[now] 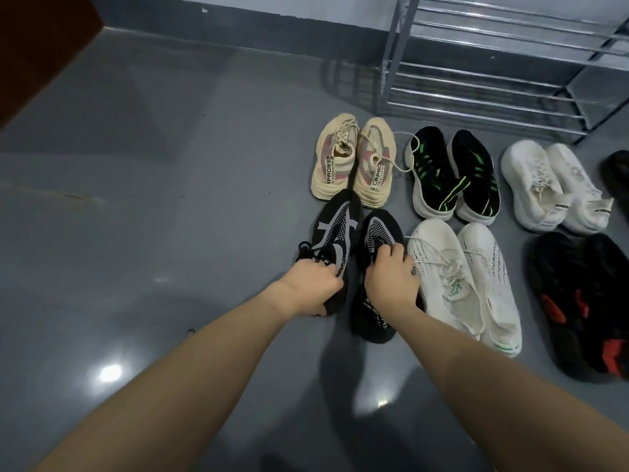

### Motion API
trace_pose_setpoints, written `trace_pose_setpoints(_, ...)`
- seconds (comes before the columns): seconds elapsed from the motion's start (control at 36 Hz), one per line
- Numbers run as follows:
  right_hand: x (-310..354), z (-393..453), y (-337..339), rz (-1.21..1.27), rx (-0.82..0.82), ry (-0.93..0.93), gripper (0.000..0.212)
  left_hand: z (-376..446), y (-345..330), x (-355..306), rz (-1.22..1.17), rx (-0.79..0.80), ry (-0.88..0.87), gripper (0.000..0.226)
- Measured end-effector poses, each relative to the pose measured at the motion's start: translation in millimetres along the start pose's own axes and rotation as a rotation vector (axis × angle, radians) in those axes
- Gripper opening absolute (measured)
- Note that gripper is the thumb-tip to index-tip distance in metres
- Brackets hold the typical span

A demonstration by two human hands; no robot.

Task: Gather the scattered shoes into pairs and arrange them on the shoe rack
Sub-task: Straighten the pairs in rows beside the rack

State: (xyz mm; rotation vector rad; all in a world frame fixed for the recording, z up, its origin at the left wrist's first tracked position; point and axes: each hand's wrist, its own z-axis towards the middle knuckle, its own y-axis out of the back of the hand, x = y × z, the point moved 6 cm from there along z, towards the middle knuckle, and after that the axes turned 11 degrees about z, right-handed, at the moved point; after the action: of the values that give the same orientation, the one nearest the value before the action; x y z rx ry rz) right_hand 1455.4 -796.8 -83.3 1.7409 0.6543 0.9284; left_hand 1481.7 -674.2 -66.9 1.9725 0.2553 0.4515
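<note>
Two black-and-grey knit shoes sit side by side on the grey floor. My left hand (315,289) grips the left black shoe (335,226) at its heel and collar. My right hand (391,279) holds the right black shoe (376,233) around its opening; its heel (371,321) shows below my wrist. The metal shoe rack (493,80) stands at the back right, and its bars carry nothing.
Paired shoes lie in rows: beige pair (354,161), black-green pair (452,175), white pair (551,185), white mesh pair (466,284), black-red pair (578,301). A dark shoe (617,172) is cut off at the right edge. A brown door (37,49) stands far left.
</note>
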Motion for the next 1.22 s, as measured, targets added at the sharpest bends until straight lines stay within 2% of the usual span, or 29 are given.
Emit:
trace_pose_setpoints(0.08,3.1,1.5,1.5,0.026,-0.004,0.003,0.024,-2.0,6.8,-1.8,0.019,-0.018,0.008,0.042)
trace_pose_setpoints(0.28,6.1,2.0,7.2,0.079,-0.011,0.0,0.024,-3.2,10.3,-1.3,-0.14,-0.08,0.155,0.066)
trace_pose_setpoints(0.39,6.1,1.4,8.8,0.103,-0.008,0.006,0.024,-6.1,7.9,-3.6,-0.119,-0.099,0.17,0.058)
trace_pose_setpoints(0.58,4.7,-5.5,9.5,0.078,-0.031,0.046,0.022,-17.4,-5.5,-8.9,-0.151,-0.052,0.161,0.03)
trace_pose_setpoints(0.78,22.0,2.8,3.0,-0.02,0.013,0.111,0.024,-21.3,-12.6,0.5,-0.185,-0.023,0.141,0.035)
trace_pose_setpoints(1.0,16.7,3.2,-2.6,-0.082,0.074,0.121,0.026,-19.6,-11.2,-11.0,-0.172,-0.067,0.083,0.045)
trace_pose_setpoints(1.14,12.6,3.1,-0.6,-0.042,0.087,0.152,0.026,-18.2,-13.4,-13.4,-0.144,-0.047,0.111,0.038)
trace_pose_setpoints(1.22,10.2,3.0,-0.5,0.037,0.093,0.133,0.026,-18.5,-15.2,-12.7,-0.1,-0.034,0.124,0.043)
